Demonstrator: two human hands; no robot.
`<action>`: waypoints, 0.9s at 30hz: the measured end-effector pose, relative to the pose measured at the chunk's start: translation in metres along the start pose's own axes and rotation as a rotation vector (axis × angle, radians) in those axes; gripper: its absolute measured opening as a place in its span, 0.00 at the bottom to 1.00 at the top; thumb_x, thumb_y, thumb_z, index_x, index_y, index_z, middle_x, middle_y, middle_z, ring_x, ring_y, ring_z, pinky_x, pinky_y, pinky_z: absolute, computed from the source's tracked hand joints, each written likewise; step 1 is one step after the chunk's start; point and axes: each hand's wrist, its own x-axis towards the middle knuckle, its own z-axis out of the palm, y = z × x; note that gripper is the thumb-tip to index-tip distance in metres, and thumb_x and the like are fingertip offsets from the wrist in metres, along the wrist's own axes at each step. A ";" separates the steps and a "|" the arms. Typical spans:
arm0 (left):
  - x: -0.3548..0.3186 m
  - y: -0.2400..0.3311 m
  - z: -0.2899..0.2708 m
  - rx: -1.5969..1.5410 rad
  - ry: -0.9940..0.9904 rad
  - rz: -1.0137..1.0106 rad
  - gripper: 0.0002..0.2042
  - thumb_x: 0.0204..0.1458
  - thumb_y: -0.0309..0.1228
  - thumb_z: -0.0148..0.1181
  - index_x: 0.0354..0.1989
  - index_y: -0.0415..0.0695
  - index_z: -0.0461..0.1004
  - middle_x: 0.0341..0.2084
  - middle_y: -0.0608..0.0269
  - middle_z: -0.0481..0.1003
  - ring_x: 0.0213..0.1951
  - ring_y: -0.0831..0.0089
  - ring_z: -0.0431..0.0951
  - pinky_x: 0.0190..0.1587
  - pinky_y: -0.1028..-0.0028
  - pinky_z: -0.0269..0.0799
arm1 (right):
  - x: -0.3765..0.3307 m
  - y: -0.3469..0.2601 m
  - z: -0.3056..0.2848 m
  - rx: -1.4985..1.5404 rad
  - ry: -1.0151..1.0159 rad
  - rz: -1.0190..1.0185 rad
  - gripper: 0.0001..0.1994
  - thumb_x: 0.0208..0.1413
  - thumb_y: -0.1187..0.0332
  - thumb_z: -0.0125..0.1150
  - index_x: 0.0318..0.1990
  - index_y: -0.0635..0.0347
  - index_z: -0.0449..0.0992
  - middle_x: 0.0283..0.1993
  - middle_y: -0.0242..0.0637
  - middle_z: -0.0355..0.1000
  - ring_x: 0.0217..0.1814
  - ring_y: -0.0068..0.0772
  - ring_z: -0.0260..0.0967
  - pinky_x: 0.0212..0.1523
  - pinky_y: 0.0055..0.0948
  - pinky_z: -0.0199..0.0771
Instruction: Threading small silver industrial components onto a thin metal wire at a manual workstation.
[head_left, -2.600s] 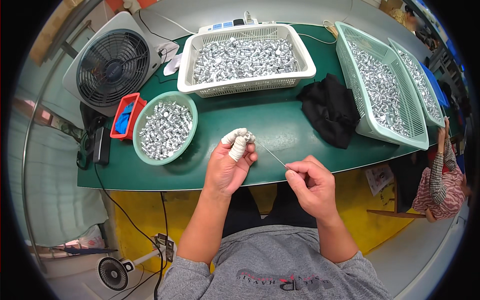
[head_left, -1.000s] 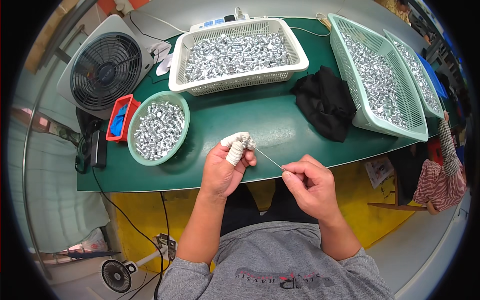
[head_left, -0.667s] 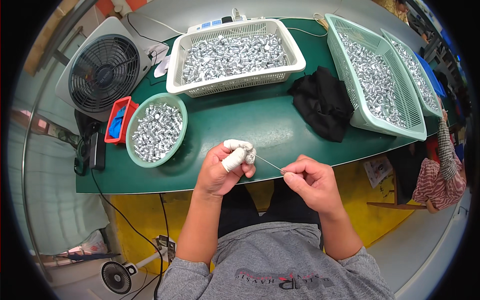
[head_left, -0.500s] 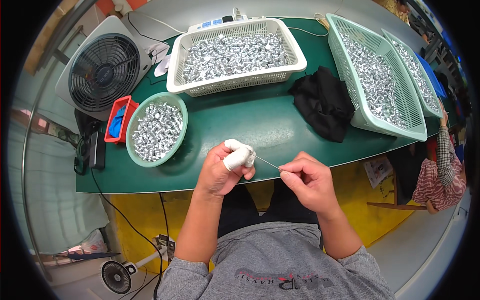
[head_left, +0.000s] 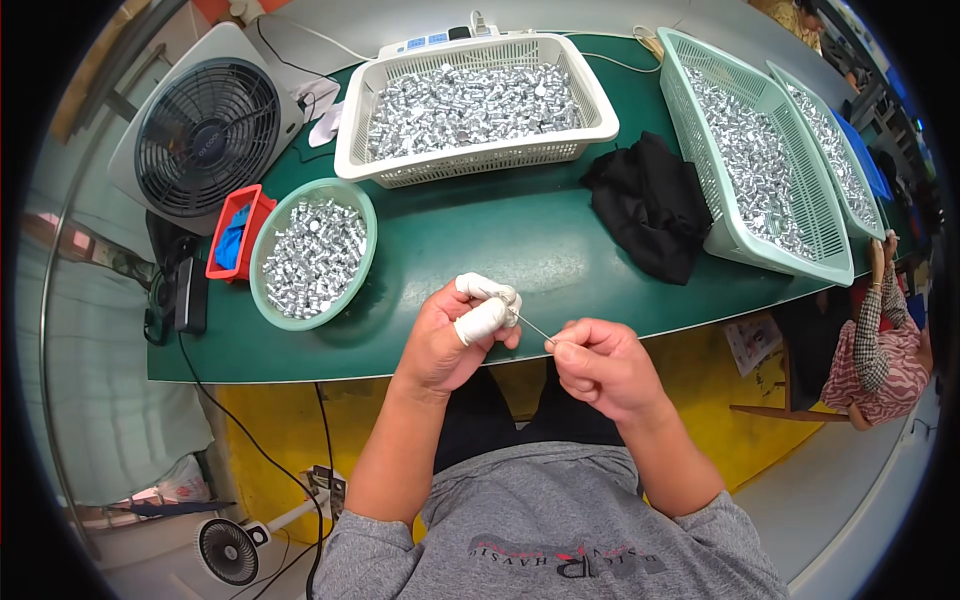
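1. At the far left of the desk [head_left: 480, 250] stood a grey fan [head_left: 205, 125], with a small red tray [head_left: 232, 232] just beside it and a round green bowl [head_left: 313, 253] of small silvery parts to the right of that.
2. The left hand [head_left: 450, 335] hovered over the near edge of the desk, just right of the bowl. Its thumb and forefinger wore white finger covers [head_left: 483, 318], and its grip was closed to a pinch on something small at the fingertips; what it was could not be made out.
3. A thin metal pin [head_left: 535, 328] ran between the two hands. Its long axis slanted from upper left at the left fingertips down to lower right, so the pinched piece lay up and to the left of the other grip, very near it.
4. The right hand [head_left: 600, 368] sat just beside the left, lower and nearer the body. Its grip was closed on the lower end of the pin, thumb against forefinger, the remaining fingers curled in.
5. Beyond the hands stood a white basket [head_left: 475, 165] of silvery parts; a black cloth [head_left: 645, 205] lay to its right, touching a green basket [head_left: 760, 260] also filled with parts.
6. Both hands were well apart from every container; the left was the nearer to the bowl.
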 end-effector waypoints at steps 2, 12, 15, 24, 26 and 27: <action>0.000 -0.001 -0.006 -0.066 -0.027 -0.014 0.04 0.61 0.26 0.60 0.42 0.42 0.76 0.33 0.61 0.75 0.32 0.74 0.71 0.36 0.68 0.70 | -0.002 0.005 0.016 -0.738 0.184 -0.565 0.05 0.55 0.82 0.66 0.38 0.66 0.82 0.28 0.31 0.69 0.24 0.19 0.62 0.24 0.21 0.59; 0.003 -0.004 0.010 -0.110 0.251 0.078 0.04 0.63 0.27 0.58 0.44 0.43 0.76 0.36 0.61 0.76 0.32 0.74 0.71 0.39 0.69 0.70 | -0.009 0.008 0.003 -0.554 0.228 -0.455 0.04 0.58 0.81 0.64 0.39 0.66 0.81 0.31 0.27 0.68 0.28 0.13 0.61 0.29 0.17 0.59; 0.003 -0.004 0.011 -0.124 0.270 0.112 0.06 0.64 0.27 0.57 0.46 0.43 0.76 0.37 0.61 0.76 0.33 0.74 0.71 0.39 0.69 0.70 | -0.010 0.009 0.003 -0.417 0.241 -0.373 0.04 0.57 0.82 0.64 0.38 0.67 0.81 0.31 0.27 0.68 0.30 0.13 0.61 0.31 0.17 0.59; 0.003 -0.002 0.000 -0.261 0.168 0.027 0.13 0.69 0.37 0.50 0.45 0.40 0.76 0.34 0.60 0.76 0.30 0.73 0.70 0.35 0.70 0.67 | -0.010 0.005 0.016 -0.528 0.223 -0.415 0.03 0.57 0.82 0.64 0.37 0.67 0.81 0.31 0.26 0.66 0.29 0.12 0.59 0.30 0.16 0.58; 0.002 -0.001 0.002 -0.251 0.193 0.001 0.16 0.70 0.39 0.48 0.45 0.39 0.76 0.32 0.60 0.76 0.29 0.73 0.69 0.33 0.70 0.66 | -0.009 0.005 0.017 -0.578 0.217 -0.426 0.03 0.57 0.82 0.64 0.37 0.67 0.80 0.31 0.26 0.66 0.28 0.12 0.59 0.29 0.16 0.58; 0.002 0.000 0.003 -0.249 0.193 0.001 0.16 0.70 0.39 0.48 0.45 0.39 0.76 0.32 0.60 0.76 0.29 0.73 0.69 0.33 0.70 0.66 | -0.008 0.006 0.017 -0.577 0.218 -0.427 0.03 0.57 0.82 0.64 0.37 0.67 0.80 0.31 0.26 0.66 0.28 0.12 0.59 0.29 0.16 0.58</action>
